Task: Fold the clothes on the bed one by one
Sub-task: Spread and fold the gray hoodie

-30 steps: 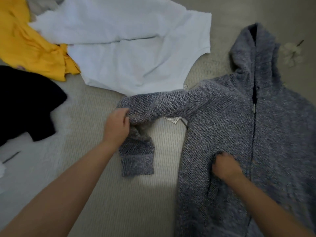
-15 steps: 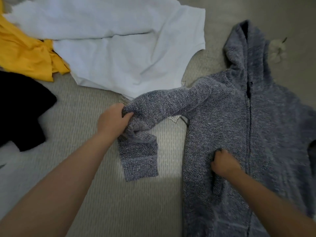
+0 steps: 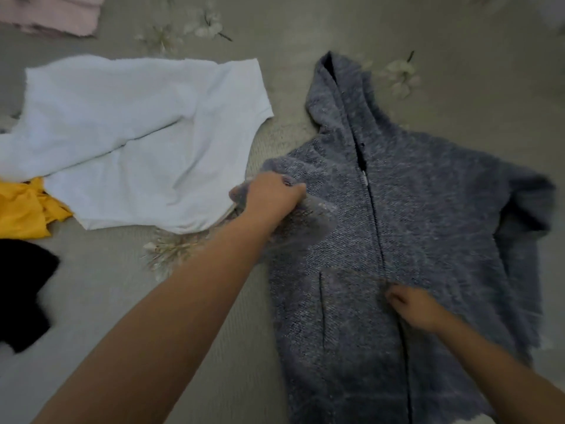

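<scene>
I note the grey hoodie lying flat, zip up, across the right half of the frame on the bed. My left hand at centre has a closed grip on the hoodie's sleeve, bunched over its chest. My right hand, lower right, rests curled by the zip; whether it pinches fabric I cannot tell. White garment upper left, yellow garment and black garment at left edge.

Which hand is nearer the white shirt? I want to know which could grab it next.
Left. The left hand grips the gray hoodie sleeve right beside the white shirt; the right hand rests on the hoodie's zipper, farther away.
</scene>
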{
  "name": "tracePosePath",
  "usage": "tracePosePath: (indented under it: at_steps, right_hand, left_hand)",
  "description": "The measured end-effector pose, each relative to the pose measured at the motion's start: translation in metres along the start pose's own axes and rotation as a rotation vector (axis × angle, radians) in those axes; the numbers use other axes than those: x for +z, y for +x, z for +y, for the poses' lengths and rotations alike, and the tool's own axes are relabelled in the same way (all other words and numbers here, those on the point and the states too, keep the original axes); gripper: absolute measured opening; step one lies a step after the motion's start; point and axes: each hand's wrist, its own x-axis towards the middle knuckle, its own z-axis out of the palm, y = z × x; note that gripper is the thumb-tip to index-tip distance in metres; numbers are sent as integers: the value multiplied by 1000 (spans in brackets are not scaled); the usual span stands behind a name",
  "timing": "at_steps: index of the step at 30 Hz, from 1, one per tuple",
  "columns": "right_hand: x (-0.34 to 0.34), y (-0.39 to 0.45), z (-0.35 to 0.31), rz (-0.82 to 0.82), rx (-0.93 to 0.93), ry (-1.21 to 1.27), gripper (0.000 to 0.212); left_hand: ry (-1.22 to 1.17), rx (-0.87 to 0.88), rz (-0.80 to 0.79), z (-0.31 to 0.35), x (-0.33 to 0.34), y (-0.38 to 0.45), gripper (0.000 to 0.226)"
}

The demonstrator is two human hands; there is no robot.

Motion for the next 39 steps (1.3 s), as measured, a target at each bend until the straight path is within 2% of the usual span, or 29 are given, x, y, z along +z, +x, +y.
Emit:
tracePosePath:
  at_steps: [1,3,4,5,6,8,10,11,14,16,17,19,21,22,25,29,32,35,36,39]
  right_hand:
    - [-5,-5,17,14,-11,25,22]
    - [-16,-11,53,73,4,90,21]
    - [-21,-12,70,100,23,137,21]
    - [-25,-12,84,121,46,197,20]
    - [-30,-10,94,134,67,249,19]
    - [-37,-4,99,163,61,301,19]
    - [-43,5,85,246,7,332,24]
    - [-45,8,70,256,-14,403,30]
    - [-41,21,9,131,-24,674,73]
    - [-35,34,-20,152,32,674,88]
    - [-33,41,-25,216,101,652,84]
    - [-36,54,-20,326,223,643,64]
    - [-40,59,-9,295,169,630,27]
    - [-42,59,-3,273,110,660,17]
    - [-68,55,20,295,77,842,13]
    - [-136,61,69,446,231,480,20]
    - [-184,63,82,433,338,121,26]
    - [-213,67,81,358,324,-102,27]
    - [-219,69,81,314,319,-142,26]
    - [-228,83,72,158,248,-173,22]
  left_hand:
    - [-220,-24,-168,24,19,-2,15]
    - [-634,-95,-522,63,54,-5,22]
    - [-655,-53,-569,74,72,-3,30]
    - [-535,21,-535,79,89,2,35]
    - [-296,114,-434,78,101,7,36]
    - [316,228,-122,58,116,22,31]
    - [747,151,70,29,115,28,29]
    - [856,107,99,14,113,27,32]
    - [861,129,179,-21,109,28,48]
    - [834,113,231,-27,104,34,53]
    - [844,91,243,-29,101,37,52]
    - [857,33,271,-31,92,46,45]
    - [804,11,296,-30,84,54,35]
    - [734,38,292,-29,81,58,32]
    - [448,188,263,-25,68,63,25]
    - [282,340,263,-10,51,71,22]
    - [316,381,117,11,49,91,21]
    - [729,383,-154,18,39,118,30]
    - [891,383,-200,19,31,125,32]
    - [1210,318,-187,20,4,147,36]
